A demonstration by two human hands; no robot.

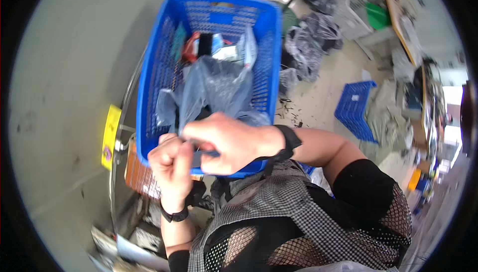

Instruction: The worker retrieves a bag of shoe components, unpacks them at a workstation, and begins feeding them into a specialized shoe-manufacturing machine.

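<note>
My left hand (172, 165) and my right hand (224, 142) meet above the near end of a blue plastic basket (276, 63). Both are closed, thumbs and fingers pinched close together, and the right one is slightly blurred. A small greyish piece (197, 159) shows between them; what it is cannot be made out. Just beyond the fingers, inside the basket, lies a clear plastic bag (214, 85), partly covered by my right hand. Whether the bag runs up into my fingers is hidden. Black bands circle both wrists.
Farther inside the basket are a red package (190, 48) and a pale plastic bag (247, 48). A wall with a yellow sign (110, 137) stands at left. Filled plastic bags (308, 43) lie on the floor at right, near a second blue basket (354, 110) and a white crate (352, 10).
</note>
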